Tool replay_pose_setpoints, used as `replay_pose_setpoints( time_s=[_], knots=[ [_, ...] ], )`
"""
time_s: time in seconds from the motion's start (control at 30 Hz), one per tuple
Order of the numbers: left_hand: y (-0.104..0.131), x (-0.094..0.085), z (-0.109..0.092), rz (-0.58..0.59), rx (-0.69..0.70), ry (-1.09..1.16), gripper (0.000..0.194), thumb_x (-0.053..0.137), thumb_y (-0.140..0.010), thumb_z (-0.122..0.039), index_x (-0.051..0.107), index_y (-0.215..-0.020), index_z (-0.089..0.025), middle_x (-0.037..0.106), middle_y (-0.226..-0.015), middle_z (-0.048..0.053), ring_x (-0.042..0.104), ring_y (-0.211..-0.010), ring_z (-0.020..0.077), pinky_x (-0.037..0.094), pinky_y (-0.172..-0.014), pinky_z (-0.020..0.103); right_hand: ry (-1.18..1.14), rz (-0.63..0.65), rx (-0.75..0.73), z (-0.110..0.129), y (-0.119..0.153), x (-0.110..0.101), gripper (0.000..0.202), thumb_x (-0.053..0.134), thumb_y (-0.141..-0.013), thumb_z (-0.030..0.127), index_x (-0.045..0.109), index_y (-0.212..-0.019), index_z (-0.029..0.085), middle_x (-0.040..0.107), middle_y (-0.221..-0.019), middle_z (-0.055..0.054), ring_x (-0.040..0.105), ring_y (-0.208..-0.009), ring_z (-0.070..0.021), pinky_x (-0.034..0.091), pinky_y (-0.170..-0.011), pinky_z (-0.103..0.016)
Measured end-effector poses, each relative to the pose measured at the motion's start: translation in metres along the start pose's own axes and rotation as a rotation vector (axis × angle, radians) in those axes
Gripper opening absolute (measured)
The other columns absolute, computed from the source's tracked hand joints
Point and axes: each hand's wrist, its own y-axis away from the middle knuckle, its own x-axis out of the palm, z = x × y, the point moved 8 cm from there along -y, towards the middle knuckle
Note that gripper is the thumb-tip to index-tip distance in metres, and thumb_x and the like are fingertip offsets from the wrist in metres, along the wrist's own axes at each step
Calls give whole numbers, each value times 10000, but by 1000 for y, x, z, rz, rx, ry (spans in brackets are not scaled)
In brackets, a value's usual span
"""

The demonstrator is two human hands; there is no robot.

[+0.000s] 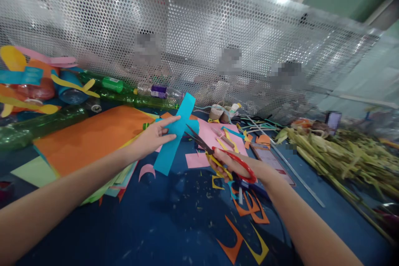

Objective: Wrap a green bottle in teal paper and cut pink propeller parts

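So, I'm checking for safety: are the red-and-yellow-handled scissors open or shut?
Slightly open: the scissors in the right hand show two dark blade tips standing apart.

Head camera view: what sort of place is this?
Probably a craft workspace: the right hand holds scissors, and coloured paper sheets and curved paper offcuts lie on a blue surface.

Matt, smooth paper makes up the blue strip (174,141) in the middle of the frame and the orange sheets (93,139) left of it, while the scissors (204,145) pair dark metal blades with glossy red and yellow plastic handles. Clear, shiny green plastic forms the bottle (43,126) at the left edge. Across the top, the perforated screen (199,29) has a silvery, metallic-looking sheen, above the smooth blue table (187,232).
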Motion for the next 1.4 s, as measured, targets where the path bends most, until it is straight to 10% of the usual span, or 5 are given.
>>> replay_pose_setpoints(
  time_s=[0.5, 1.4],
  knots=[
    [11, 26, -1, 257, -145, -14, 646, 604, -760, -202, 345, -1343, -304, 537, -1258, 29, 586, -930, 190, 482, -757, 335, 83, 75, -7, 18, 4, 15, 515, 250, -831, 649, 475, -720, 199, 494, -676, -21, 537, -537, -140, 479, -477, -271],
    [12, 28, -2, 263, -122, 23, 639, 622, -758, -213, 361, -1331, -321, 547, -1255, 15, 553, -1043, 201, 458, -843, 348, 78, 79, -7, 22, 3, 19, 524, 209, -830, 659, 429, -695, 203, 461, -648, -9, 455, -515, -122, 467, -506, -271]
  ],
)
